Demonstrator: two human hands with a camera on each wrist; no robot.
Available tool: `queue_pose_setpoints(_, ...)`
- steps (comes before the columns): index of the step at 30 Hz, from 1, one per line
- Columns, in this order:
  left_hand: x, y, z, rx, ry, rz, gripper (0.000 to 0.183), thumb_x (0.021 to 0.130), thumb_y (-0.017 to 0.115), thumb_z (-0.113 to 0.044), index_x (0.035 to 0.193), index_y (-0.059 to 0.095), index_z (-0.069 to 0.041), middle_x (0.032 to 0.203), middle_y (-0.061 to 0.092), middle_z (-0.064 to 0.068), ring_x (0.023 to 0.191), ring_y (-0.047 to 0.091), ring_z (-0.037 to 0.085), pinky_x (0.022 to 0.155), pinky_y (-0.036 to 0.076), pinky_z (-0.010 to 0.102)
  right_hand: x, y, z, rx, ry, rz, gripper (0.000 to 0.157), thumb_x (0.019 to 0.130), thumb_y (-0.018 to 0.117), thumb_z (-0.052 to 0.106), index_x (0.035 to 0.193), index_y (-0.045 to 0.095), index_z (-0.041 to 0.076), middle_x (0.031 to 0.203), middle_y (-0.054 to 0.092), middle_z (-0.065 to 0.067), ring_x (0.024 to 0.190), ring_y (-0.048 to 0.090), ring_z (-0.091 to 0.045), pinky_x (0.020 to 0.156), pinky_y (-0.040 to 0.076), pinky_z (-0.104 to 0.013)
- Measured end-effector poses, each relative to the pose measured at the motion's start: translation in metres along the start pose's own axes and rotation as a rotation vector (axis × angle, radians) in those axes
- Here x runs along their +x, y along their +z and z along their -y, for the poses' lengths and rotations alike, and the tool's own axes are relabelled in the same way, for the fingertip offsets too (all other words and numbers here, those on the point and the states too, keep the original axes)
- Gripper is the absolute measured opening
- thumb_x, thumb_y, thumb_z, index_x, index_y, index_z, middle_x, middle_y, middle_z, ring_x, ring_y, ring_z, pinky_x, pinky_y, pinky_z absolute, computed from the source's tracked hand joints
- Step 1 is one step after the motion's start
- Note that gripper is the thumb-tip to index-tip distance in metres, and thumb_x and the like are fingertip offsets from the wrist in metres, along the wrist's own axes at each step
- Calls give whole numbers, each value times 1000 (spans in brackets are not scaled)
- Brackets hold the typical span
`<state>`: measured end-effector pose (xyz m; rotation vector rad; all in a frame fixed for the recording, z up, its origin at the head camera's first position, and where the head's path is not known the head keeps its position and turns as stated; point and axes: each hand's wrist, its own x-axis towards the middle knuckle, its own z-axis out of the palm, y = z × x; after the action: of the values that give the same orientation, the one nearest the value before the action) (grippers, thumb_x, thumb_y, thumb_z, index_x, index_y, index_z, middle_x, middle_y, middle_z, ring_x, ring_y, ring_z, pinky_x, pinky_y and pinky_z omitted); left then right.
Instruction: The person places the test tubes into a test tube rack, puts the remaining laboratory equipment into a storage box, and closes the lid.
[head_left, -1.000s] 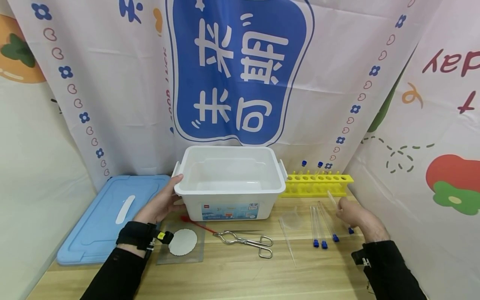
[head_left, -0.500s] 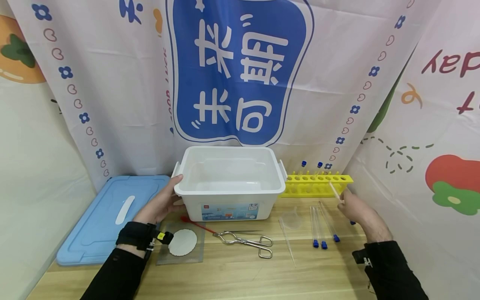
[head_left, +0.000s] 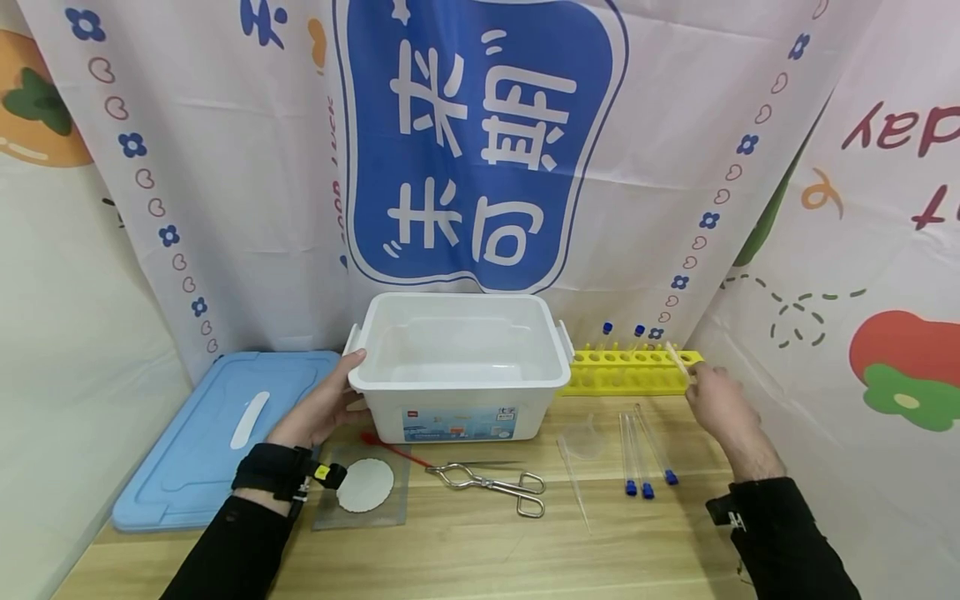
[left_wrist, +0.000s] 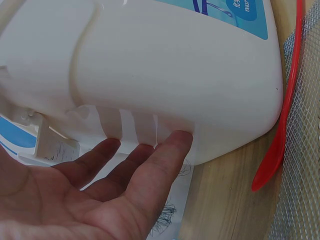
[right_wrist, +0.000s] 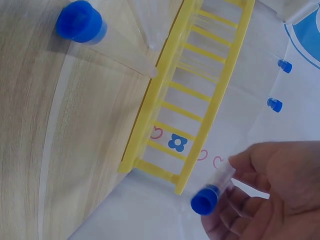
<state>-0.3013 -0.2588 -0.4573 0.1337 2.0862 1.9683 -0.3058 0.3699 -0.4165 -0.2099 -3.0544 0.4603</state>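
Fingers (right_wrist: 243, 204), right hand (head_left: 720, 406): pinching tube (right_wrist: 215, 189) near rack (head_left: 637, 389) | left hand (head_left: 324, 408): relaxed against bin (head_left: 457, 385)

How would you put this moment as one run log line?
left hand: touching white bin | right hand: holding blue-capped tube near yellow rack | table: three more capped tubes lying

Six blue-capped tubes (right_wrist: 112, 46), one each of rack (head_left: 630, 388), tub (head_left: 461, 398), lid (head_left: 202, 450), tongs (head_left: 487, 482), red spoon (left_wrist: 272, 160), wire gauze (left_wrist: 305, 125)
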Motion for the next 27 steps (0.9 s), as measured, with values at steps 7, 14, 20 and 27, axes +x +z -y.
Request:
queue_pose_setpoints(7,0,1,-1,4,-8,-5,96,119,30,-71,189,9,-9,188,26,35,179,25,57,137,37,80,1,5,2,-76,-45,-215,46,113,58,2,158,60,-8,142,64,-41,122,67,-57,90,64,-66)
queue_pose_setpoints(14,0,1,-2,4,-10,-15,96,119,31,-72,189,9,-9,187,27,35,178,28,57,136,39,80,4,5,3,-116,-59,-282,41,117,59,3,157,63,-5,144,63,-39,132,58,-60,110,52,-80)
queue_pose_setpoints(20,0,1,-2,5,-8,-15,96,119,31,-72,189,9,-10,187,27,35,178,28,57,136,39,80,7,3,2,-178,-121,-342,37,112,67,-3,149,69,-4,137,64,-39,127,58,-59,113,50,-79)
queue_pose_setpoints(27,-1,1,-2,4,-8,-12,96,119,31,-72,189,10,-8,187,27,35,178,29,57,136,39,79,11,1,-2,-250,-169,-367,35,107,74,-4,142,72,-4,134,63,-37,123,58,-58,107,54,-76)
